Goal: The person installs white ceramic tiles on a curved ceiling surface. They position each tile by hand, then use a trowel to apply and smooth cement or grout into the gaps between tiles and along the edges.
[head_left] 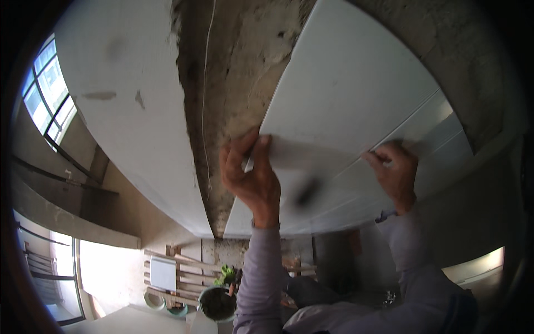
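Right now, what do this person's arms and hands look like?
The left hand and right hand are both bare. The arms wear long, pale greyish-purple sleeves that come down to the wrists and look a bit wrinkly. There's a small dark bit by the right wrist, but it's too blurry to tell what it is.

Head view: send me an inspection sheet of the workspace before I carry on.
Surface: bare cement strip, rough, between a white wall face and the tiling.
Job's things: large white tile, with a straight joint at its lower right.
Clutter: green bucket with dark contents and wooden slats, below.
Hands: left hand at the tile's left edge, right hand at the joint; grips unclear.
Cables: thin pale line down the cement; string or wire, cannot tell.
Surroundings: barred window, far left.
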Demonstrator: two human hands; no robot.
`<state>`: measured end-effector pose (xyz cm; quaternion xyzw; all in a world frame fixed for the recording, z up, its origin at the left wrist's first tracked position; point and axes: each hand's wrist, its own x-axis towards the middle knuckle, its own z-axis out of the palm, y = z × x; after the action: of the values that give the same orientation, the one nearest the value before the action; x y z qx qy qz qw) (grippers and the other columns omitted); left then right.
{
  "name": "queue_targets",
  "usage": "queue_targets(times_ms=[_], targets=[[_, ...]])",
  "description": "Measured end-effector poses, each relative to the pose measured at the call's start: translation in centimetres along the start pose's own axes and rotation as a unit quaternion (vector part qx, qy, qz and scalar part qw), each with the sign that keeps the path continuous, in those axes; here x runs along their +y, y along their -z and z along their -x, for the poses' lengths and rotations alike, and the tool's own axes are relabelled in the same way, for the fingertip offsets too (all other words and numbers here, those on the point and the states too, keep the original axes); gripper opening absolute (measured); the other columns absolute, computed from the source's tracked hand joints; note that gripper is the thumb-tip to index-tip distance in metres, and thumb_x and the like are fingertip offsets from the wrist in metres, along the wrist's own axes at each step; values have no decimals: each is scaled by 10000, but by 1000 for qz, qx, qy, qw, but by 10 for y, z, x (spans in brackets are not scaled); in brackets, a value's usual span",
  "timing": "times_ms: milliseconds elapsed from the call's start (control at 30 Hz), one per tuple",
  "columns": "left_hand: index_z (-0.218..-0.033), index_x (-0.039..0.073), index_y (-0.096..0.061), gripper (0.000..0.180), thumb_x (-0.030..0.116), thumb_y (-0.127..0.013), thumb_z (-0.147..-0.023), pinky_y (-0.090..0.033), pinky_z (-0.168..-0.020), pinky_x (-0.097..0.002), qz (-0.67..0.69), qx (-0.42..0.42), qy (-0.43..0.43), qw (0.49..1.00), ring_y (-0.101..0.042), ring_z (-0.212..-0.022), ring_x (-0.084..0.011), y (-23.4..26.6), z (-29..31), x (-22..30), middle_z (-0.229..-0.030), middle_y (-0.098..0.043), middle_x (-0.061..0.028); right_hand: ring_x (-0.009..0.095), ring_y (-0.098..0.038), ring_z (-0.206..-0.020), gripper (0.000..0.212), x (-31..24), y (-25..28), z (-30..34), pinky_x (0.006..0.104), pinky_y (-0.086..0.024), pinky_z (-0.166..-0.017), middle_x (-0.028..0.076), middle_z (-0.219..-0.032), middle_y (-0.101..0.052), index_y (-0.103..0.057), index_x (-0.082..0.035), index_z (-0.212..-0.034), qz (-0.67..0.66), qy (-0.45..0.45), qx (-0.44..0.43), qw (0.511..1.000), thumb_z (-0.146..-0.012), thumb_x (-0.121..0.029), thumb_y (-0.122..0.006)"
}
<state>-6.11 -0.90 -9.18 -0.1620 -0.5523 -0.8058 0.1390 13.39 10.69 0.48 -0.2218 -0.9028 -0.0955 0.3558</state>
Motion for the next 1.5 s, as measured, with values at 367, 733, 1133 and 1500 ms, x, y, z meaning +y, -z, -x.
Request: queue_targets(times_ms=[367,733,1133,1500], targets=[[-878,22,-674,107,24,-696,-773,-410,-722,-259,42,-23,59,997,-484,-743,-95,0,-1,3,-830,-555,-2,207,-496,-443,258,3,-7,-2,307,-392,-441,50,-534,-513,-553,-86,-611,-62,39,51,996,-645,-119,-806],[-1133,32,-605,376,197,-714,-814,-441,-899,-408,-300,-34,-425,854,-527,-1047,-292,-16,-62,121,-1107,-584,-124,227,-586,-590,138,38,11,12,342,-463,-513,55,-675,-583,-587,-87,-750,-176,74,7,982,-726,-94,-723],[-1239,138,-573,510,514,-525,-898,-171,-1070,-494,-423,-195,-519,717,-419,-1265,-238,-86,-39,168,-1283,-527,-40,344,-605,-618,265,57,-67,204,443,-472,-569,134,-664,-600,-592,-76,-753,-327,-60,-345,877,-841,-324,-619],[-1122,201,-644,475,539,-649,-787,-123,-1081,-502,-395,-167,-505,749,-466,-1157,-206,-117,-3,167,-1126,-557,14,356,-622,-825,318,57,-165,430,478,-463,-702,176,-855,-646,-621,-75,-902,-414,74,-614,668,-765,-358,-574]])
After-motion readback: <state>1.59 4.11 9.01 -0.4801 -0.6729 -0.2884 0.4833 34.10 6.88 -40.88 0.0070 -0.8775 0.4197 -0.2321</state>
